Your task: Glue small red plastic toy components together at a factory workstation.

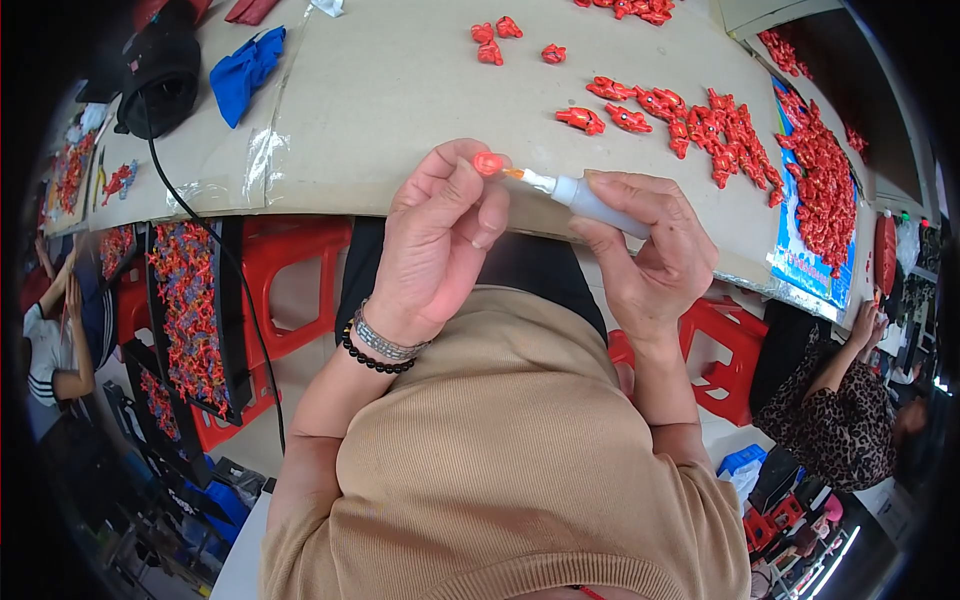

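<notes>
We note the left hand pinching a small red piece, thumb against fingers; the right hand grips a pale bottle, tip beside the piece, contact unclear. Beyond the grip and rightward, red figures on the table. Left palm turned bodyward, both elbows bent.

Those red pieces look like super glossy plastic from here, bottle seems smooth matt plastic, table covering dull cardboard, clear tape pretty shiny.
</notes>
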`<action>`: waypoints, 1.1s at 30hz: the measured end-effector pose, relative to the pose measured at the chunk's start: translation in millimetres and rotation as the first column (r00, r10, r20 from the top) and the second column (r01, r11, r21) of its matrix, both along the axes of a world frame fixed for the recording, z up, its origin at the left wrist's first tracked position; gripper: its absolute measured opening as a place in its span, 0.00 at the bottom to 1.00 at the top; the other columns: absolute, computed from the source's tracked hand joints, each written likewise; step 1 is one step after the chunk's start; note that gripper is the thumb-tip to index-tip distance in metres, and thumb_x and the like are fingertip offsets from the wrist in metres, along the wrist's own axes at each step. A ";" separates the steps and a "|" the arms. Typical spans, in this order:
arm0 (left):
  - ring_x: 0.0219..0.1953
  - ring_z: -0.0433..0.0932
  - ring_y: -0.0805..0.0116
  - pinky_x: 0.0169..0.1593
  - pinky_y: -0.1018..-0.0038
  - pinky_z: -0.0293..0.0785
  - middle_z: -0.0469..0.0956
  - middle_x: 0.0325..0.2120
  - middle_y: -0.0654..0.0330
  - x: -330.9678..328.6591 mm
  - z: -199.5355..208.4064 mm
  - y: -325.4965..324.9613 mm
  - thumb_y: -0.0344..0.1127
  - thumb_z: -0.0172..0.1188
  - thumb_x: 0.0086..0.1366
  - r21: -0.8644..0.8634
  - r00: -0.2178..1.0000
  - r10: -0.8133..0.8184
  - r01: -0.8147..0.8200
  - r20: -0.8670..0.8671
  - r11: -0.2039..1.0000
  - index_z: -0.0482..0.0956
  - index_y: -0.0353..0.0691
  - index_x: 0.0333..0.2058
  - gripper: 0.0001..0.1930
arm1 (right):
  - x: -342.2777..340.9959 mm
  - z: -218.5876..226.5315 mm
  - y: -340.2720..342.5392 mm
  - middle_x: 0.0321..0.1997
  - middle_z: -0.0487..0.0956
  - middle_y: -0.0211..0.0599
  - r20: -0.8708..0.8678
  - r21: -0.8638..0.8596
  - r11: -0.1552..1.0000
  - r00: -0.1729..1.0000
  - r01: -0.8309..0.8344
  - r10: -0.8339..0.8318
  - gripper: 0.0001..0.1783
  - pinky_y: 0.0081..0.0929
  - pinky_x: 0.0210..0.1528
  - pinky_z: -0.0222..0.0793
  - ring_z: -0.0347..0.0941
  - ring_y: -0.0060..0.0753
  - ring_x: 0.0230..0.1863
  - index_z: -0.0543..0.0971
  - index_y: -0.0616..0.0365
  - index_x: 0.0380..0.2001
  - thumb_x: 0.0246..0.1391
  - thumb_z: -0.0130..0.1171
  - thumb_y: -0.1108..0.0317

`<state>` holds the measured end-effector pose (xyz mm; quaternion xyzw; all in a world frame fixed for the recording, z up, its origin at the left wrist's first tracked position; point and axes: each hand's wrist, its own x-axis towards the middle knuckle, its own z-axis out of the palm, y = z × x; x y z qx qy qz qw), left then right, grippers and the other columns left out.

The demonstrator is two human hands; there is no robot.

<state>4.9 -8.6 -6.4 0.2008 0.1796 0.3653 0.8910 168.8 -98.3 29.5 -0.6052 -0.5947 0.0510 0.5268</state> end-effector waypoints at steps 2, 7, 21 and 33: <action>0.25 0.67 0.77 0.28 0.81 0.62 0.76 0.30 0.62 0.8 1.8 -0.8 0.34 0.55 0.70 -0.008 1.000 0.011 -0.011 -0.006 1.000 0.73 0.37 0.45 0.09 | 0.4 -0.3 0.2 0.37 0.83 0.45 0.009 0.001 1.000 1.000 -0.001 0.001 0.18 0.21 0.35 0.74 0.79 0.32 0.39 0.82 0.64 0.37 0.38 0.71 0.82; 0.25 0.67 0.77 0.28 0.81 0.62 0.78 0.33 0.61 1.1 1.5 -1.3 0.34 0.55 0.70 -0.032 1.000 0.012 -0.013 -0.011 0.999 0.73 0.37 0.45 0.09 | 0.6 -0.4 0.2 0.38 0.83 0.45 0.007 -0.007 1.000 1.000 -0.005 0.005 0.18 0.21 0.35 0.74 0.79 0.31 0.39 0.82 0.63 0.37 0.38 0.71 0.82; 0.27 0.65 0.77 0.29 0.82 0.63 0.78 0.45 0.55 0.2 0.8 -0.3 0.29 0.55 0.69 -0.078 0.993 0.067 -0.060 0.095 0.995 0.73 0.38 0.45 0.08 | -2.0 -6.6 0.6 0.34 0.82 0.43 0.001 0.061 0.998 1.000 0.017 -0.017 0.20 0.25 0.32 0.75 0.80 0.37 0.33 0.81 0.63 0.35 0.33 0.68 0.85; 0.26 0.65 0.77 0.29 0.82 0.63 0.77 0.45 0.54 0.0 0.0 -0.9 0.29 0.55 0.68 -0.088 0.991 0.078 -0.068 0.109 0.994 0.73 0.38 0.45 0.08 | -4.0 -7.7 0.9 0.34 0.82 0.44 -0.004 0.051 0.999 1.000 0.016 -0.016 0.19 0.25 0.32 0.75 0.80 0.37 0.34 0.81 0.64 0.34 0.33 0.69 0.85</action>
